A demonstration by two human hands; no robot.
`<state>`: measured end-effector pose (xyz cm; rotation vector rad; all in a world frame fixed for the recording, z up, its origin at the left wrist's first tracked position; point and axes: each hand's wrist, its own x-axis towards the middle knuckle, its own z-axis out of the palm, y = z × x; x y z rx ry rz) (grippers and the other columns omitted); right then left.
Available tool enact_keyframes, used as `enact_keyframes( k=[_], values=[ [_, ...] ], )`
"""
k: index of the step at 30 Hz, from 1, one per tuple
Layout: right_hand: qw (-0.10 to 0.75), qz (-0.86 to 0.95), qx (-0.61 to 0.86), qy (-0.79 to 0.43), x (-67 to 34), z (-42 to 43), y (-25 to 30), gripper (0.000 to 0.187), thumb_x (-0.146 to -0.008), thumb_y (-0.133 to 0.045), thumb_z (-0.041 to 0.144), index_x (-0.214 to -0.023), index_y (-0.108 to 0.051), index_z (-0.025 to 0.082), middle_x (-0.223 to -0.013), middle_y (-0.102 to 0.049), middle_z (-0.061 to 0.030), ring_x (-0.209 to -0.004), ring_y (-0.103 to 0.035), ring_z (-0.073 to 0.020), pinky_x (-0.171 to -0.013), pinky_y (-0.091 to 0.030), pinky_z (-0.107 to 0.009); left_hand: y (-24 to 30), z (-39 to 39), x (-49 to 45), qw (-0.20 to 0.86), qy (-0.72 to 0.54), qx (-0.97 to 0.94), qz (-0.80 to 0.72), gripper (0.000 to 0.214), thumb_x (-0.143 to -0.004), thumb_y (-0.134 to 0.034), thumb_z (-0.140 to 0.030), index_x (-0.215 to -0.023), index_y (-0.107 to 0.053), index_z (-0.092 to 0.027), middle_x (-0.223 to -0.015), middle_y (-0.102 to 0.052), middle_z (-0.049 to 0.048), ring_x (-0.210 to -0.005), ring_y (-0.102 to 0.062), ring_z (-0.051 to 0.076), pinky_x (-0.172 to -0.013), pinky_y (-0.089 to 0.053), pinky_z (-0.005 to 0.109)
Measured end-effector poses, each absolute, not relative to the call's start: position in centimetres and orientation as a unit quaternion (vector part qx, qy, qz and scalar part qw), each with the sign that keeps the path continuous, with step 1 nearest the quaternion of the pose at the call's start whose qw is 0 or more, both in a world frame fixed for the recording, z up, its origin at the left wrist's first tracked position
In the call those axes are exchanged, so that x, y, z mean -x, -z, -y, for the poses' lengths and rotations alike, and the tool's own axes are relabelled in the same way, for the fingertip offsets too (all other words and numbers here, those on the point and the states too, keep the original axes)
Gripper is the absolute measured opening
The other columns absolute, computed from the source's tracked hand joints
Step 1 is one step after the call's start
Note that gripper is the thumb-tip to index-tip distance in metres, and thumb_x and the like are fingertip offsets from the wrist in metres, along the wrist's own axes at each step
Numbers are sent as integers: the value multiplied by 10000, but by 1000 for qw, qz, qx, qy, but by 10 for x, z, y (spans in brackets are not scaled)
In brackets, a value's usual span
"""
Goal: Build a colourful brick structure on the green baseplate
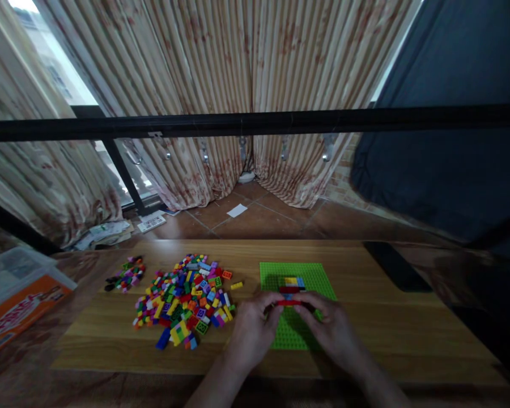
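Observation:
Both my hands meet over a green baseplate (287, 334). My left hand (257, 320) pinches the left end of a red toy brick (289, 302), and my right hand (329, 323) pinches its right end. Just behind the fingers, a small build of yellow, light blue and dark red bricks (294, 281) stands on the plate. Whether the red brick touches that build is hidden by my fingers. A large heap of mixed coloured bricks (191, 297) lies left of my left hand, with a single yellow brick (237, 285) at its right side.
A smaller pile of bricks (127, 273) lies at the wooden table's (348, 362) far left. A black phone (396, 266) rests at the back right. Beyond the left edge stands a clear plastic box with an orange label (21, 314). A black bar (255, 123) crosses behind the table.

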<state>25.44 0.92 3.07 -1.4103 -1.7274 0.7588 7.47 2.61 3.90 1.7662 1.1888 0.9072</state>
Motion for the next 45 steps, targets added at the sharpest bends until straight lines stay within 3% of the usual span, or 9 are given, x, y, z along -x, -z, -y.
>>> enact_keyframes(
  k=[9, 17, 24, 29, 45],
  values=[
    [480, 594, 608, -219, -305, -32, -22, 251, -821, -607, 429, -875, -716, 209, -885, -672, -58, -803, -627, -197, -707, -504, -318, -31, -33, -72, 350, -314, -710, -525, 227, -873, -492, -206, -1012, -670, -206, -909, -709, 34, -796, -653, 158, -723, -487, 243],
    [411, 650, 583, -263, -293, -36, -18, 218, -839, -574, 378, -887, -725, 229, -866, -694, -44, -787, -634, -190, -701, -489, -303, -22, -32, -77, 332, -278, -727, -533, 260, -836, -503, -157, -1057, -633, -204, -1005, -697, 48, -888, -657, 180, -763, -498, 267],
    [366, 674, 569, -296, -284, -30, -21, 171, -841, -585, 336, -879, -723, 242, -897, -679, -36, -867, -632, -193, -804, -482, -322, -21, -33, -77, 324, -277, -735, -527, 253, -861, -487, -171, -1069, -630, -195, -1038, -695, 58, -974, -646, 199, -811, -495, 283],
    [334, 693, 570, -289, -275, -30, -21, 127, -818, -608, 290, -824, -730, 255, -901, -643, -35, -881, -612, -193, -823, -470, -340, -18, -33, -80, 309, -279, -741, -527, 248, -882, -470, -181, -1060, -643, -194, -1030, -698, 61, -949, -653, 194, -798, -490, 279],
    [354, 635, 621, -293, -273, -35, -12, 101, -740, -639, 282, -701, -718, 232, -810, -603, -14, -748, -597, -164, -716, -452, -307, -16, -39, -96, 311, -275, -671, -615, 171, -856, -566, -327, -891, -700, -227, -864, -735, 19, -739, -658, 161, -661, -425, 248]
  ],
)
